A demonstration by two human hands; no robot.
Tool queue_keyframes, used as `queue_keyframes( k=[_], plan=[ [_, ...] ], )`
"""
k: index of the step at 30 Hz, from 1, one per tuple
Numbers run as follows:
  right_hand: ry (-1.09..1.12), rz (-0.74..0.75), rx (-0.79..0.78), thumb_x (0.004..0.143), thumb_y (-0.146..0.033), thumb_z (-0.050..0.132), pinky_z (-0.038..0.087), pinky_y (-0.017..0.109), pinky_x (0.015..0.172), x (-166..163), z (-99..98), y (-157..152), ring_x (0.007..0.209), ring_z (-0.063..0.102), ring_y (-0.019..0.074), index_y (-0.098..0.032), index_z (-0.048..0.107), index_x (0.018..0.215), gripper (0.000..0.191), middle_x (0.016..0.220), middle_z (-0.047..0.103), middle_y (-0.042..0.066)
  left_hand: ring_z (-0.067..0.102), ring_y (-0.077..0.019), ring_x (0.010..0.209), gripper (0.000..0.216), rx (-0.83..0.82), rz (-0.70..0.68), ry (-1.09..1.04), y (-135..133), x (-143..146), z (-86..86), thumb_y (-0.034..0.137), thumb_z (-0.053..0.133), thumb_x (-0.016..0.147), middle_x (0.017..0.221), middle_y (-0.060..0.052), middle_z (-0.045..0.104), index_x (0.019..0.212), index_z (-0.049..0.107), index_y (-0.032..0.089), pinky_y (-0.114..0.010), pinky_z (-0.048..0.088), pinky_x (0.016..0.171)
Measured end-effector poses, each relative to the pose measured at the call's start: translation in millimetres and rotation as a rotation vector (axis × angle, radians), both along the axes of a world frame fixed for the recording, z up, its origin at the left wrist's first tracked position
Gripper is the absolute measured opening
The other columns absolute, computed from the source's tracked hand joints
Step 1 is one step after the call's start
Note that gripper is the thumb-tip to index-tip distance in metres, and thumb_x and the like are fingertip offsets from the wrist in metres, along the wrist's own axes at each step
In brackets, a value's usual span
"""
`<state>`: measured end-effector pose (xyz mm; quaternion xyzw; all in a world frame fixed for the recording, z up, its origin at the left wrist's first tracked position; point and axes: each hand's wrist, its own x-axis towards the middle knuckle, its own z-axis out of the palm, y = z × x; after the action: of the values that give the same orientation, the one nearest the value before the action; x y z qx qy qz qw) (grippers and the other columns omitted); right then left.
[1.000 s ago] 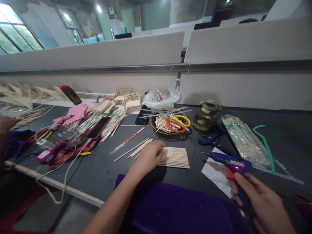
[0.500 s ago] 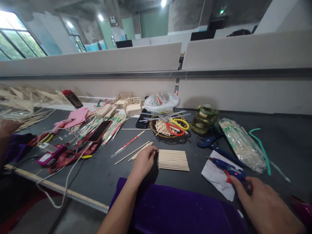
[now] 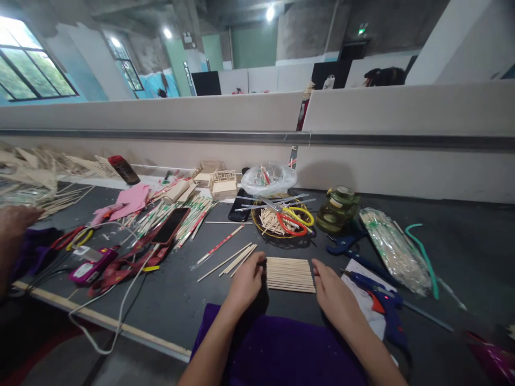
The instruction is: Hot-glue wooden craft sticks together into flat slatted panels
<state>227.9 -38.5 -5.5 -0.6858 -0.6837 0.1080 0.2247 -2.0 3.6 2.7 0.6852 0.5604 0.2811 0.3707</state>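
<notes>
A flat row of round wooden sticks, side by side like a small panel, lies on the dark table in front of me. My left hand is at its left end, fingers curled in against the stick ends. At the opposite end, my right hand has its thumb and fingers drawn together at the edge. Right of that hand a blue glue gun with an orange trigger rests on a crumpled white paper. Several loose sticks lie to the left of my left hand.
Behind the row stand a wire basket of short sticks with scissors on top, and a green jar. Blue pliers and a bagged stick bundle are on the right. Another person's hand is at far left.
My right hand has let go of the glue gun, leaving it on the paper, and has moved left to the row's right end. My left hand stays by the left end.
</notes>
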Motion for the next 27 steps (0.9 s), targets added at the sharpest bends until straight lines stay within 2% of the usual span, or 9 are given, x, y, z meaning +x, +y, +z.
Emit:
queue_keyframes(
  k=[3, 7, 16, 21, 23, 27],
  plan=[
    [-0.011, -0.026, -0.045, 0.086, -0.009, 0.029, 0.049, 0.037, 0.082, -3, -5.7, 11, 0.097, 0.066, 0.0246, -0.006, 0.053, 0.125, 0.047, 0.105, 0.068, 0.018, 0.064, -0.0164, 0.099, 0.042, -0.051, 0.011, -0.063, -1, 0, -2.8, 0.007, 0.042, 0.082, 0.120, -0.009, 0.063, 0.121, 0.051, 0.020, -0.034, 0.048, 0.092],
    [0.065, -0.052, -0.100, 0.084, -0.012, 0.033, 0.049, 0.036, 0.084, 0, -7.3, 16, 0.095, 0.067, 0.0235, -0.010, 0.055, 0.125, 0.047, 0.104, 0.070, 0.014, 0.065, -0.0150, 0.093, 0.043, -0.083, -0.005, -0.129, 0, 1, -5.1, 0.007, 0.042, 0.081, 0.119, -0.007, 0.064, 0.121, 0.050, 0.021, -0.036, 0.049, 0.092],
    [0.535, -0.152, -0.122, 0.082, -0.035, 0.049, 0.051, 0.035, 0.079, 13, -6.0, 12, 0.087, 0.066, 0.0207, -0.015, 0.055, 0.126, 0.049, 0.103, 0.070, 0.009, 0.063, -0.0175, 0.103, 0.040, -0.109, 0.015, -0.230, 2, 2, 1.5, 0.011, 0.043, 0.083, 0.121, -0.009, 0.063, 0.121, 0.052, 0.021, -0.038, 0.050, 0.092],
    [0.789, -0.209, -0.085, 0.077, -0.044, 0.061, 0.051, 0.030, 0.066, 9, 9.3, 9, 0.076, 0.063, 0.0184, -0.013, 0.064, 0.113, 0.048, 0.091, 0.068, 0.007, 0.061, -0.0181, 0.108, 0.038, -0.059, -0.007, -0.268, 4, 2, 3.7, 0.013, 0.043, 0.086, 0.123, -0.008, 0.061, 0.122, 0.052, 0.021, -0.037, 0.049, 0.094],
    [0.830, -0.200, -0.080, 0.075, -0.046, 0.064, 0.051, 0.030, 0.067, 7, 18.5, 7, 0.075, 0.063, 0.0181, -0.013, 0.066, 0.108, 0.046, 0.088, 0.068, 0.007, 0.060, -0.0179, 0.109, 0.038, -0.039, -0.012, -0.297, 5, 3, 4.8, 0.014, 0.042, 0.087, 0.124, -0.008, 0.061, 0.123, 0.051, 0.021, -0.037, 0.049, 0.094],
    [0.825, -0.121, -0.037, 0.077, -0.045, 0.065, 0.051, 0.028, 0.070, 2, 39.0, -1, 0.080, 0.063, 0.0187, -0.018, 0.067, 0.100, 0.035, 0.088, 0.067, 0.006, 0.065, -0.0166, 0.097, 0.041, -0.073, 0.011, -0.398, 6, 8, 12.3, 0.023, 0.046, 0.089, 0.122, -0.010, 0.060, 0.130, 0.043, 0.020, -0.036, 0.052, 0.091]
  ],
)
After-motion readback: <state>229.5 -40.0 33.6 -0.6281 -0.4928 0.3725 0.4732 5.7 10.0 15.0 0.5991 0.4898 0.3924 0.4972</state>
